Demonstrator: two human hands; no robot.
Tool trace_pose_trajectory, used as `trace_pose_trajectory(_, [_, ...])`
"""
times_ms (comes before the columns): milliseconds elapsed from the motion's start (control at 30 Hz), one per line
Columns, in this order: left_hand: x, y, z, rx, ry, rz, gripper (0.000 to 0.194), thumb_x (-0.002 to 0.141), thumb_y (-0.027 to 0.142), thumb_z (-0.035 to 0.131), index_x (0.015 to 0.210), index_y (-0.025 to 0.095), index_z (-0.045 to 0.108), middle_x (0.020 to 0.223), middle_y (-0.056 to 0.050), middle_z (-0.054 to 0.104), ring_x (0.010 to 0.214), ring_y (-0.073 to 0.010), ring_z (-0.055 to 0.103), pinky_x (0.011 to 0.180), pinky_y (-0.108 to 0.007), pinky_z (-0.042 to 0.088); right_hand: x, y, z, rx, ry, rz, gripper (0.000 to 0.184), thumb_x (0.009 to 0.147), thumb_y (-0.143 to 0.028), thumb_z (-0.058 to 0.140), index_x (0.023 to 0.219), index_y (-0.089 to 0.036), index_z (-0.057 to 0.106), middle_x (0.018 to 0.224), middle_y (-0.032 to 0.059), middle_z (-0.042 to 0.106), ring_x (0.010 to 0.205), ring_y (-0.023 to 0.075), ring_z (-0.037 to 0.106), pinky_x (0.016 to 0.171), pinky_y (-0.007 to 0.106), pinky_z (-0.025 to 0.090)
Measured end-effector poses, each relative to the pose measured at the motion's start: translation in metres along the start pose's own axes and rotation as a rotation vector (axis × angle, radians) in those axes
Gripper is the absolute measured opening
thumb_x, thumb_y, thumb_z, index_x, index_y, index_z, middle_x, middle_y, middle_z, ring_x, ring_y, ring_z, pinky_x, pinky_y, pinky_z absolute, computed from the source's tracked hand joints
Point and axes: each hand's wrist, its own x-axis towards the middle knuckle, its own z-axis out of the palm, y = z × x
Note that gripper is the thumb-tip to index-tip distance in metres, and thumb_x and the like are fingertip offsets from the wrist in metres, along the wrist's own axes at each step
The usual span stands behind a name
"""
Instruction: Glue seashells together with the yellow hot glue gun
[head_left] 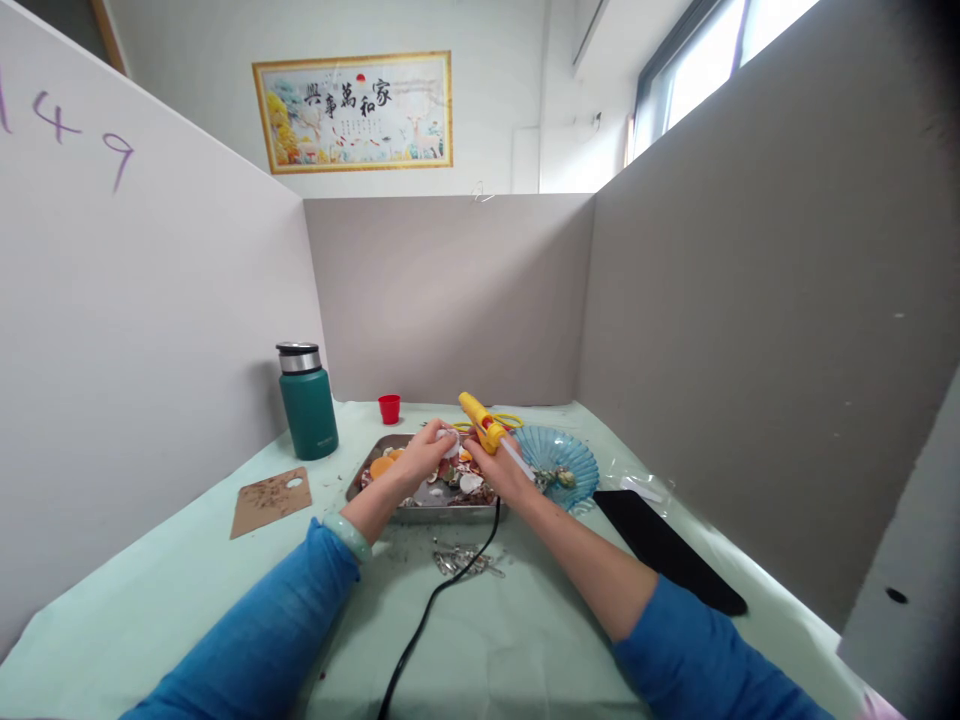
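My right hand point(496, 466) is wrapped round a yellow glue gun point(480, 418) with a white glue stick point(517, 460) sticking out of its back end. A black cord point(431, 600) runs from under this hand toward me. My left hand point(426, 452) pinches a small whitish piece point(448, 441), too small to name, close to my right fingers. Both hands are over a metal tray point(450, 515) of dried pieces. In it lie orange round slices point(381, 467) and a white shell-like piece point(471, 484).
A blue fluted glass plate point(581, 462) with dried flowers point(561, 479) stands right of the tray. Metal clips point(461, 560) lie in front. A green bottle point(307, 405), brown card point(271, 500) and red cup point(389, 408) are left; a black flat object point(667, 550) is right. Grey panels point(450, 300) enclose the table.
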Motion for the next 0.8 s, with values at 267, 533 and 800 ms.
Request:
trace_pose_trajectory(267, [0.000,0.000,0.000,-0.008,-0.005,-0.004,0.018,0.084,0.036,0.053,0.084,0.020,0.045,0.057,0.005,0.053,0.041,-0.0077,0.043,0.041,-0.020,0.031,0.002,0.007,0.001,0.064,0.022,-0.029,0.021,0.076,-0.033,0.062,0.091,-0.018,0.062,0.079,0.0028,0.066,0.069,0.0172,0.062,0.066,0.029,0.051])
trace_pose_trajectory(533, [0.000,0.000,0.001,-0.008,0.000,0.010,0.018,0.084,0.036,0.053,0.083,0.020,0.045,0.058,0.005,0.052,0.041,-0.0076,0.042,0.042,-0.020,0.030,0.001,-0.001,0.000,0.088,0.019,0.003,0.023,0.074,-0.033,0.063,0.091,-0.017,0.061,0.077,0.0034,0.065,0.068,0.0175,0.061,0.062,0.029,0.050])
trace_pose_trajectory(800, [0.000,-0.001,-0.002,-0.019,-0.040,0.003,0.027,0.083,0.043,0.057,0.086,0.019,0.046,0.062,0.004,0.052,0.044,-0.0074,0.044,0.043,-0.020,0.032,0.000,-0.007,-0.001,0.115,-0.002,0.098,0.027,0.073,-0.036,0.064,0.092,-0.017,0.061,0.070,0.0012,0.063,0.058,0.0153,0.058,0.055,0.027,0.048])
